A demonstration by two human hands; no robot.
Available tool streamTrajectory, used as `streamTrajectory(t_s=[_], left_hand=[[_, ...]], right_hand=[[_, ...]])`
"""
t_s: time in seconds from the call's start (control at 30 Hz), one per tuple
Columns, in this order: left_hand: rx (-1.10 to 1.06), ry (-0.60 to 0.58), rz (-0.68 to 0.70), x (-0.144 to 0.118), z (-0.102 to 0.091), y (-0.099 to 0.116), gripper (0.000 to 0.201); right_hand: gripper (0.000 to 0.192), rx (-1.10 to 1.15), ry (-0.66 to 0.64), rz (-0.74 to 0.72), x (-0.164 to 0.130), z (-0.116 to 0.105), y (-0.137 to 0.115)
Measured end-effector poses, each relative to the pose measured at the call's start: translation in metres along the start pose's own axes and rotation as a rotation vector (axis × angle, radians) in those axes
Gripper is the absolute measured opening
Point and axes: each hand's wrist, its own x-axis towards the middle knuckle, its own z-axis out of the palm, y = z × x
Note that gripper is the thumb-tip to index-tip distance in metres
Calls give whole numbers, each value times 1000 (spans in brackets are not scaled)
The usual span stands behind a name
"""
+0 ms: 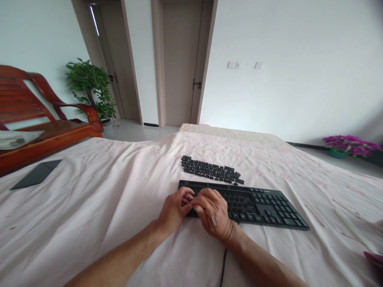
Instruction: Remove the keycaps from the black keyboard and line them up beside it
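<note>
Black keyboard (254, 203) lies flat on a bed covered by a pale pink sheet (104, 207), its long side running left to right; all positions below are taken from it. Its left end is hidden under both hands, so the keys there cannot be seen. Left hand (172, 210) curls over the keyboard's left near corner, fingers bent inward; right hand (213, 213) sits just beside it, fingertips meeting the left's over the keys. The two hands are pressed close together, pinching at something small between them; whether a key cap is gripped cannot be told. A thin pale streak shows on the back of the right hand, too small to identify. Just beyond the keyboard's far edge, loose black key caps (211, 170) lie in tidy rows, apart from the board. Legends on the keys are too small and blurred to read; no brand mark can be made out. A black cable (223, 267) runs from the keyboard's near edge toward the viewer and is cut off at the bottom of the frame. Far left of the keyboard lies a dark flat tablet-like slab (37, 174) near the bed's edge, with a red wooden bench (44, 119) past it. Open sheet stretches left, right and nearer than the keyboard.
</note>
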Motion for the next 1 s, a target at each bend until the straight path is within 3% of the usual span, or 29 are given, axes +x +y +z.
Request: streamTrajectory(t_s=[0.13,0.3,0.6,0.73,0.83,1.0], left_hand=[[41,27,1,1,1,1,27],[-17,87,2,2,1,-3,36],[-102,131,22,8,2,-14,40],[-35,206,58,11,0,-20,47],[58,263,70,14,-3,-24,46],[51,254,-4,19,-4,-27,42]], right_hand=[[25,-167,-44,-10,7,-2,4],[23,-190,-148,228,17,-9,8],[13,-117,-357,492,34,-11,16],[16,-101,-320,544,60,-11,49],[19,-172,-263,672,89,-7,88],[19,-288,-249,786,129,12,143]])
